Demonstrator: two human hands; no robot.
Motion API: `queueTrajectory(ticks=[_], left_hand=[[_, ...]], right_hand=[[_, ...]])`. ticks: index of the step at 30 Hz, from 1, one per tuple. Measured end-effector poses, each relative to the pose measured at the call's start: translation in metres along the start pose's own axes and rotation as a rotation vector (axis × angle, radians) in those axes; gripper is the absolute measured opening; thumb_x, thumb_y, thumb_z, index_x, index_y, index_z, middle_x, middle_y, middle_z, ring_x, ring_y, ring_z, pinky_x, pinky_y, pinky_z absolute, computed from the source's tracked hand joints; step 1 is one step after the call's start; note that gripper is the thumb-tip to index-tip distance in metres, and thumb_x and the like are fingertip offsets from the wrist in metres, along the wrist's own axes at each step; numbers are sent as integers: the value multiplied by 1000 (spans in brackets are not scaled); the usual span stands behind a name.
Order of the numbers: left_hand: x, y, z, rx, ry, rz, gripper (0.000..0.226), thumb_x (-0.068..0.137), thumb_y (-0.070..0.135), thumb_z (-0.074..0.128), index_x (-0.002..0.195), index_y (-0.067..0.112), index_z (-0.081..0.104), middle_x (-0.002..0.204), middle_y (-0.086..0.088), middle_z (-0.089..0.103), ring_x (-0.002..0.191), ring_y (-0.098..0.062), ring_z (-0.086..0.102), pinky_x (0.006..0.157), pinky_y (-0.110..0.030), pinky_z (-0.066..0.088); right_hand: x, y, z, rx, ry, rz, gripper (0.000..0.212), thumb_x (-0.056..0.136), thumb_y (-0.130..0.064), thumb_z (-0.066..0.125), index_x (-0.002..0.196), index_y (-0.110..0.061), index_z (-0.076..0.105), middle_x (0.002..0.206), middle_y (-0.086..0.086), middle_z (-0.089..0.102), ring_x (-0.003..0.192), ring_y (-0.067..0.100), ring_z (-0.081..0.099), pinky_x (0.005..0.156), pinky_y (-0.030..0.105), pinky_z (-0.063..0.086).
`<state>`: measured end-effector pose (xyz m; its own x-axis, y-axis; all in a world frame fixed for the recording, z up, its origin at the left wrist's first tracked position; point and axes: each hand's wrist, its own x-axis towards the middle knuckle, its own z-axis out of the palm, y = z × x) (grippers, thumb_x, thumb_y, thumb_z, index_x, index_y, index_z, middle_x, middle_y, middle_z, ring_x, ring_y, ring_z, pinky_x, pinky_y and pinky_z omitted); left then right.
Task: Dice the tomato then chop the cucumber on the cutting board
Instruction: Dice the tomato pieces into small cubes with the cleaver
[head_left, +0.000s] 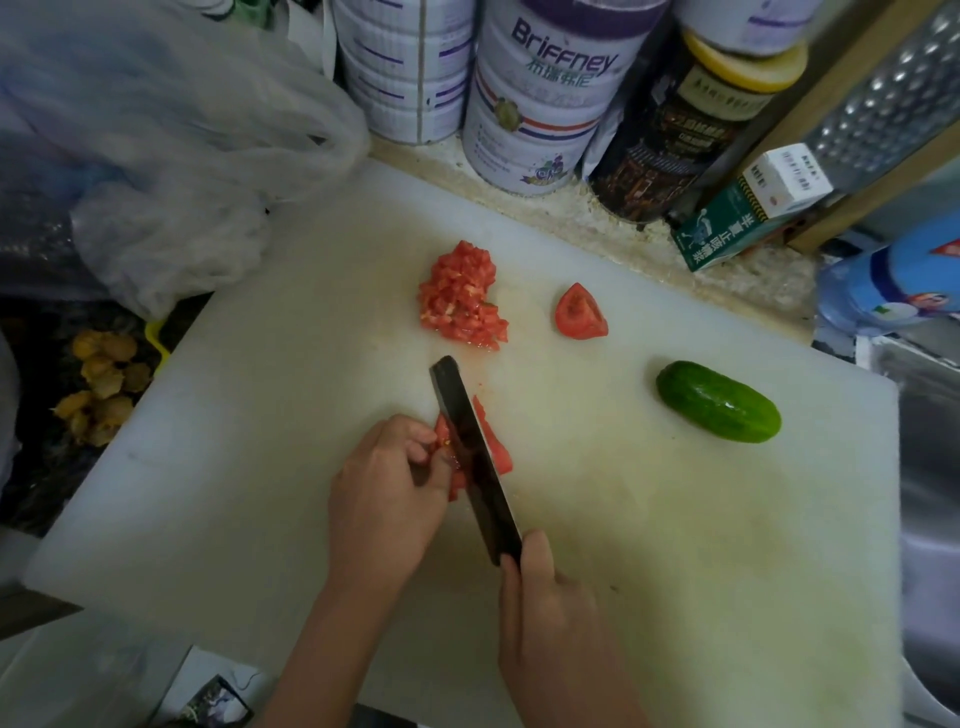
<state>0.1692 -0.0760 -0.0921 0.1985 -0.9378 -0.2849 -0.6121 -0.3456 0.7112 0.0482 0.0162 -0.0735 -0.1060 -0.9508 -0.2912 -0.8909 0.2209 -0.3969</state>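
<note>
Left hand (385, 499) curled, right hand (550, 621) in fist

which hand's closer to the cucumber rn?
Right. The right hand, gripping the knife, is left of the cucumber and closer to the person. The left hand, holding the tomato piece, is farther left, beyond the blade.

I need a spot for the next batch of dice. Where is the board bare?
Bare: the left of the cutting board, between plastic bag and left hand; and the near right, this side of the cucumber, beside the right hand. Crowded: the middle, where the knife meets the tomato piece, and the far side with diced pile and tomato wedge.
</note>
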Motion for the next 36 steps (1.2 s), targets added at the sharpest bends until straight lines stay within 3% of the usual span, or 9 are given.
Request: queueTrajectory(ticks=[3,5,9,12,14,18,23,28,36], left_hand=[[1,-4,1,9,8,20,21,80,17,73,81,29,56,71,9,56,65,-9,55,61,-24,35],[1,-5,2,17,13,32,21,79,17,73,82,29,57,71,10,55,64,-7,52,62,-24,36],[1,-3,1,11,7,16,17,80,16,73,84,26,59,73,10,55,65,-4,51,64,-23,36],[1,-3,1,-17,6,10,21,80,13,73,81,27,57,74,10,56,67,-10,54,65,-25,40],[1,-4,2,-40,-2,7,25,80,12,72,77,29,54,75,8,58,64,-7,54,66,-28,45],[1,-4,2,-36,-17,7,26,81,12,71,75,30,53,77,3,61,64,-5,56,67,-30,48],[-1,0,0,-59,-25,-10,24,81,9,70,74,26,54,73,3,62,68,-15,60,68,-36,50],[-7,-3,0,-125,-16,7,16,86,8,68,86,21,58,73,5,65,69,-11,61,70,-32,51],[-40,-4,7,4,30,133,38,86,28,72,120,28,56,111,7,52,96,-7,55,84,-24,46]], right_hand=[[15,-10,-3,12,14,-21,22,91,-39,29,90,-21,40,40,-5,32,27,26,40,28,30,19],[35,-20,-6,-34,82,-60,26,91,-32,34,92,-14,53,38,0,45,28,24,46,28,29,21],[61,-30,-11,52,88,-165,23,100,-23,37,99,-5,52,63,14,62,53,34,60,41,35,36],[48,-17,-16,92,78,-195,19,99,-21,40,95,-7,53,57,8,59,46,27,58,39,30,32],[33,-9,-18,71,44,-196,15,92,-19,47,86,-8,54,43,1,50,32,19,48,33,18,14],[17,-3,-22,55,100,-154,12,86,-21,52,78,-14,48,43,-10,23,27,14,25,25,26,4],[17,3,-20,77,-6,-145,27,103,-30,30,111,-9,46,62,-3,43,55,20,47,42,28,24],[16,11,-41,229,85,-201,25,99,-30,41,102,-7,52,50,-14,31,37,5,29,42,29,19],[17,36,-65,364,-7,-151,10,98,-29,42,93,-20,41,58,1,47,45,14,44,45,27,33]])
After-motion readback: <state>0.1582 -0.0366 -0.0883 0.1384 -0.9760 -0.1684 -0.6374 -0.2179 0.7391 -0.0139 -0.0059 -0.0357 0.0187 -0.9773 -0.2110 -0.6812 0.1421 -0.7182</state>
